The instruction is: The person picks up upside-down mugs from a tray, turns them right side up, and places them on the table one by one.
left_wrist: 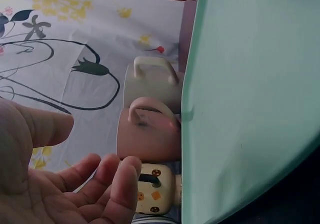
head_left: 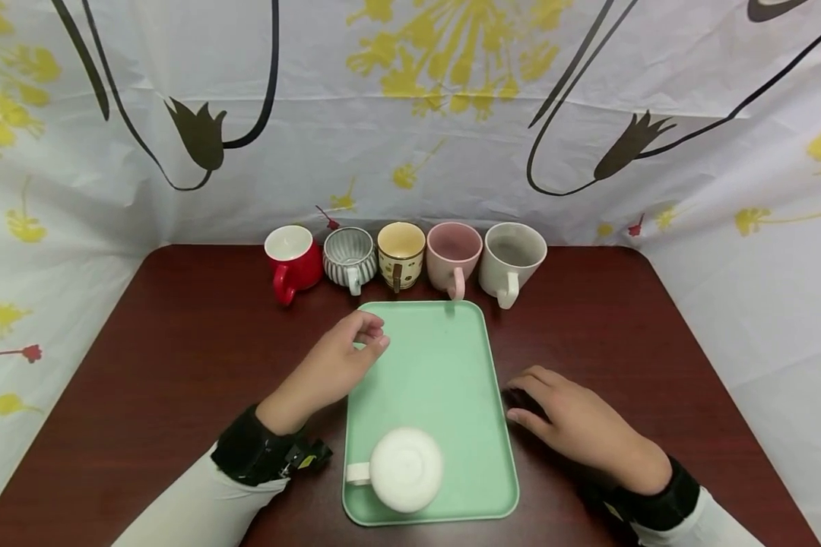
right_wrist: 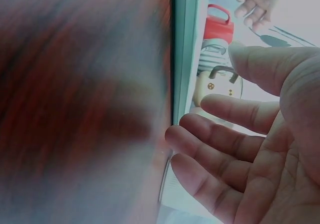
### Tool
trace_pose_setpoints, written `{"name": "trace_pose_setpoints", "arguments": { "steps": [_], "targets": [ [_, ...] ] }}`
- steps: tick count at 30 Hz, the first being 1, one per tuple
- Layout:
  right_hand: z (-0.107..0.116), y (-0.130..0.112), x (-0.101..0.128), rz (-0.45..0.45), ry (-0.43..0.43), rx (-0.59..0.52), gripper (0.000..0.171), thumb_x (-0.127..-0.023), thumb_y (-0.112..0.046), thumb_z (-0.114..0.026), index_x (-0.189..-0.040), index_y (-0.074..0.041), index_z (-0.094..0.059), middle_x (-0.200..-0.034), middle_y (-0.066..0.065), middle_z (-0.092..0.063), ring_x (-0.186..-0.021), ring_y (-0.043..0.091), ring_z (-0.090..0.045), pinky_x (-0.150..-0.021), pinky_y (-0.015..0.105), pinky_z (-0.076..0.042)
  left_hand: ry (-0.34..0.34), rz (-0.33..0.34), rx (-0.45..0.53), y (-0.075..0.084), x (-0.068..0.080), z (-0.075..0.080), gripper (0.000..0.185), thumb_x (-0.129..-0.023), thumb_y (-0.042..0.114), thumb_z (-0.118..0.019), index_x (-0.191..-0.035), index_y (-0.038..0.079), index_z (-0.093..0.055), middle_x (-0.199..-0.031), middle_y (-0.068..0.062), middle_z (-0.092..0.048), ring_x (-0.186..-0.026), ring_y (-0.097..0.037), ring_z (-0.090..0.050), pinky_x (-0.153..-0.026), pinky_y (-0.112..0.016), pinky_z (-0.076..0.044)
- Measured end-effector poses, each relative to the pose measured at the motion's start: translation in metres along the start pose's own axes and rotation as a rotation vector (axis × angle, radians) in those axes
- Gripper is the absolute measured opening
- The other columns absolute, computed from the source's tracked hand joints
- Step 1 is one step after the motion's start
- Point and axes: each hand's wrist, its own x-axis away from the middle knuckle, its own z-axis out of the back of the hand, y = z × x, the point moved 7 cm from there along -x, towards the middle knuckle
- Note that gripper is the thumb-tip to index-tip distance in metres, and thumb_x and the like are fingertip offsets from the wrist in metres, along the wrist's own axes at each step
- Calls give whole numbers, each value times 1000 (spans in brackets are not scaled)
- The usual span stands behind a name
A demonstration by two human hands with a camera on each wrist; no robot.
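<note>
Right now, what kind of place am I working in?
Probably a staged tabletop recording setup rather than a real kitchen: a dark red-brown table walled in by a floral printed sheet, five mugs in a neat row, and a green tray holding one upturned white mug.

Five mugs (head_left: 402, 258) wall the tray's (head_left: 445, 380) far edge; its middle lies open.

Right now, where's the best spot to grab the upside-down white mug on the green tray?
Probably by its handle. The white mug sits upside down on the green tray, handle sticking out left, toward the left hand. Come in from the left side and pinch the handle; the round bottom looks wider and harder to grip.
</note>
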Motion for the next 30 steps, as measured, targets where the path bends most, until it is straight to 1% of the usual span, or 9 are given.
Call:
{"name": "trace_pose_setpoints", "arguments": {
  "steps": [4,9,15,20,23,25,28,30],
  "targets": [
    [1,1,1,-12,-6,0,35,-95,-34,-76,-126,-19,-68,-120,-8,-65,-106,8,-67,-87,35,-58,-23,-2,-33,0,5,-1,41,-105,31,-61,-139,7,-55,-126,-6,-63,-119,-23,-59,-102,-46,-52],
    [1,1,1,-14,-11,-4,35,-96,-36,-75,-126,-19,-68,-120,-8,-65,-105,8,-67,-86,35,-59,-87,23,-74,0,14,-4,42,-105,36,-61,-139,11,-57,-127,-2,-63,-119,-20,-60,-99,-43,-54],
    [0,1,1,-15,-14,-12,34,-97,-36,-75,-126,-20,-68,-120,-8,-65,-105,7,-67,-86,34,-59,-179,-14,-140,4,28,-7,40,-104,35,-62,-136,10,-59,-124,0,-65,-116,-17,-61,-98,-41,-54],
    [0,0,1,2,-2,-14,34,-96,-33,-76,-125,-20,-68,-119,-9,-65,-105,7,-66,-86,34,-58,-290,-53,-211,6,41,-8,37,-104,35,-63,-133,12,-62,-119,3,-65,-113,-13,-60,-101,-42,-52],
    [-1,0,1,6,3,-13,34,-95,-32,-77,-125,-20,-68,-119,-9,-65,-105,6,-66,-86,34,-58,-374,-83,-237,6,50,-7,37,-104,37,-64,-132,13,-62,-117,6,-65,-106,-10,-60,-96,-38,-53],
    [-1,1,1,7,7,-11,34,-95,-32,-77,-125,-19,-68,-119,-9,-65,-105,6,-67,-85,34,-58,-435,-118,-248,6,55,-6,37,-103,39,-64,-130,15,-63,-115,9,-65,-100,-8,-60,-92,-33,-54],
    [-1,1,1,6,10,-7,35,-94,-32,-78,-125,-20,-68,-119,-9,-65,-104,6,-67,-85,34,-58,-533,-177,-235,7,63,-6,33,-101,42,-66,-124,18,-65,-111,12,-65,-92,-5,-61,-86,-27,-53],
    [-1,2,1,4,7,-6,35,-94,-33,-78,-125,-20,-68,-119,-9,-65,-104,5,-66,-85,33,-58,-603,-196,-207,6,68,-7,30,-100,43,-68,-118,20,-66,-108,12,-66,-89,-4,-60,-84,-24,-53]
  ]
}}
